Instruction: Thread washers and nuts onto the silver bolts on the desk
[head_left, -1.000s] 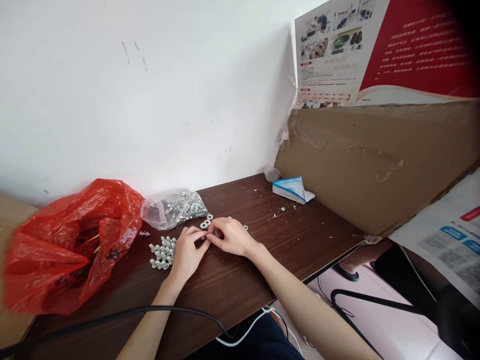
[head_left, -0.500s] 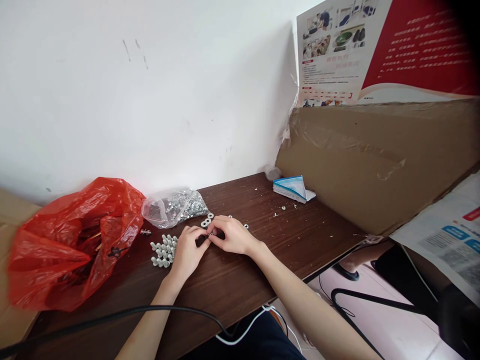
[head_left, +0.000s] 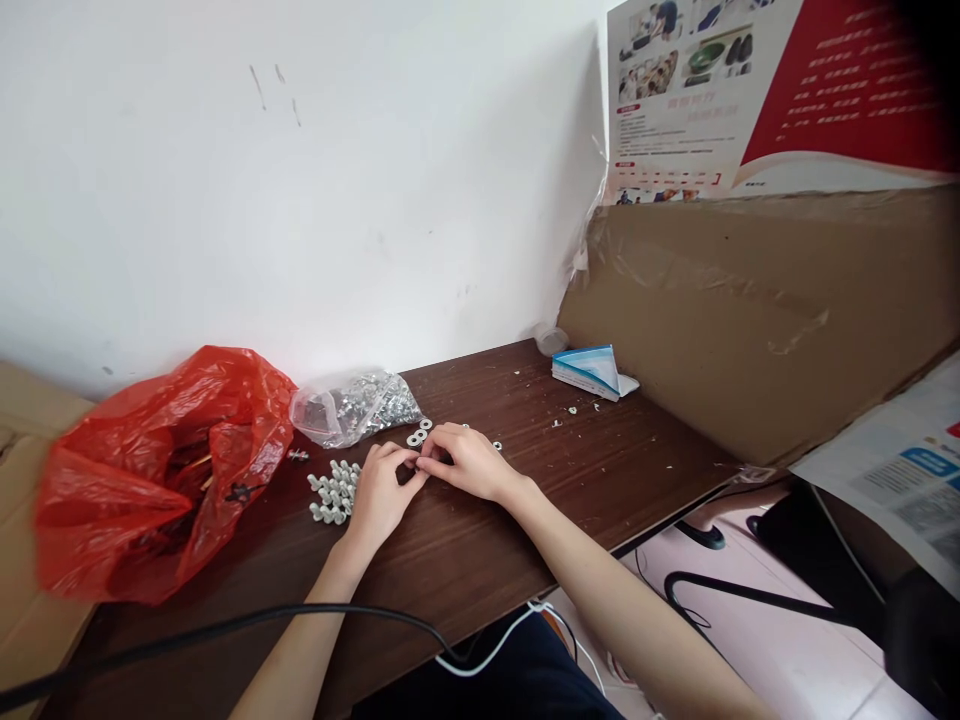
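Note:
My left hand (head_left: 379, 492) and my right hand (head_left: 469, 460) meet fingertip to fingertip on the dark wooden table (head_left: 465, 560). Both are closed in a pinch on a small part that the fingers hide. Just left of my left hand lies a cluster of silver assembled screws (head_left: 332, 492). A few loose washers (head_left: 417, 434) lie right behind the fingertips. A clear plastic bag of metal hardware (head_left: 352, 407) rests behind those, near the wall.
A crumpled red plastic bag (head_left: 161, 470) takes up the table's left side. A folded blue-and-white packet (head_left: 592, 370) lies at the back right beside a leaning cardboard sheet (head_left: 757, 310). A black cable (head_left: 225, 630) and a white cable (head_left: 487, 655) cross the table's near edge.
Both hands stay pinched together at the same spot on the table; only the fingers shift slightly. The camera has turned a little, sliding the scene sideways.

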